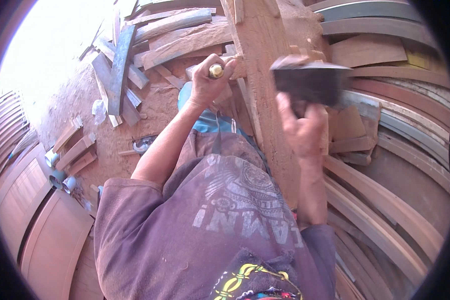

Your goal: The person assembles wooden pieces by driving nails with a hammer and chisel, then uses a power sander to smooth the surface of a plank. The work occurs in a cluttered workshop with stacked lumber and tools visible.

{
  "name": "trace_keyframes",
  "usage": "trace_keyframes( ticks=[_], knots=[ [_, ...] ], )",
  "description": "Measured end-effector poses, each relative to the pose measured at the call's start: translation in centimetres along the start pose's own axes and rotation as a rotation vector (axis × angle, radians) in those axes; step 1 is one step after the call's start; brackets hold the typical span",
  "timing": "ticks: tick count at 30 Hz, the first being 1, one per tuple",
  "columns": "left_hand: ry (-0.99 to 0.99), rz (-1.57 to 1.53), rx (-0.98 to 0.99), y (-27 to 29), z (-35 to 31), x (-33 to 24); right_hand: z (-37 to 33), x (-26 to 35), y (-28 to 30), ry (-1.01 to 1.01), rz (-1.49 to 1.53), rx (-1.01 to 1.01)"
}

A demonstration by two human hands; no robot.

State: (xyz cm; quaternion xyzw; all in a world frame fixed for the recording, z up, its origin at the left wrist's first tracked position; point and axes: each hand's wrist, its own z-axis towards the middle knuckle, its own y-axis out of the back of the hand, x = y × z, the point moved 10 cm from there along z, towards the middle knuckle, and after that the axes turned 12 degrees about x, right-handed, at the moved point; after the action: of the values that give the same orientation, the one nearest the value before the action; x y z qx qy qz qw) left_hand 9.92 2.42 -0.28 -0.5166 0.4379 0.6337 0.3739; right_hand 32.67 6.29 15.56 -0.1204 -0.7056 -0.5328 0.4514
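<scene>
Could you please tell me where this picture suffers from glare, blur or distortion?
In the head view, glare whites out the upper left; the right hand and its dark block-shaped tool are blurred, likely by motion; the left hand and gold-ended handle look clearer; the wooden panels at lower left curve, probably from lens distortion.

Place: we take this for a woodworking workshop.
Offcuts: at upper left we see a loose heap of cut timber pieces (180, 30), some pale, some grey, lying across one another.
Boards: along the right side we find many long boards (380, 26) ranked side by side.
Panels: at lower left we see wide, smooth wooden panels (60, 235).
Ground: we see brownish, dusty-looking ground (152, 107) strewn with scraps.
Tools: beside a thick plank (270, 120), we see a round-ended handle (216, 71) in the left hand (205, 86) and a blurred dark block-shaped tool (310, 82) in the right hand (305, 127).
</scene>
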Motion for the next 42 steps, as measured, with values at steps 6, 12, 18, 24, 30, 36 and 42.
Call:
trace_keyframes(
  ticks=[6,12,18,24,30,36,42],
  knots=[
    [-0.055,0.034,0.004,-0.3,-0.1,-0.1,2.3,6.7,-3.9,0.156,-0.351,0.162],
    [-0.075,0.059,0.001,1.0,0.0,0.3,3.6,0.2,-6.5,-0.030,-0.400,0.289],
    [0.029,0.022,0.267,-0.1,-0.2,-1.2,2.8,7.1,1.7,0.079,-0.031,0.005],
    [0.238,0.403,0.623,0.3,2.9,-5.5,-3.6,-7.0,-3.1,-0.371,0.176,0.121],
    [0.240,1.040,1.095,-4.9,1.4,-4.2,-12.6,-16.9,-5.1,-0.715,0.222,0.171],
    [0.133,0.852,0.955,-0.9,-0.2,-2.2,-14.3,-17.8,-4.6,-0.743,0.208,0.055],
    [0.044,0.619,0.727,2.5,-3.4,-2.7,-14.9,-18.4,-4.8,-0.778,0.225,0.041]
  ],
)
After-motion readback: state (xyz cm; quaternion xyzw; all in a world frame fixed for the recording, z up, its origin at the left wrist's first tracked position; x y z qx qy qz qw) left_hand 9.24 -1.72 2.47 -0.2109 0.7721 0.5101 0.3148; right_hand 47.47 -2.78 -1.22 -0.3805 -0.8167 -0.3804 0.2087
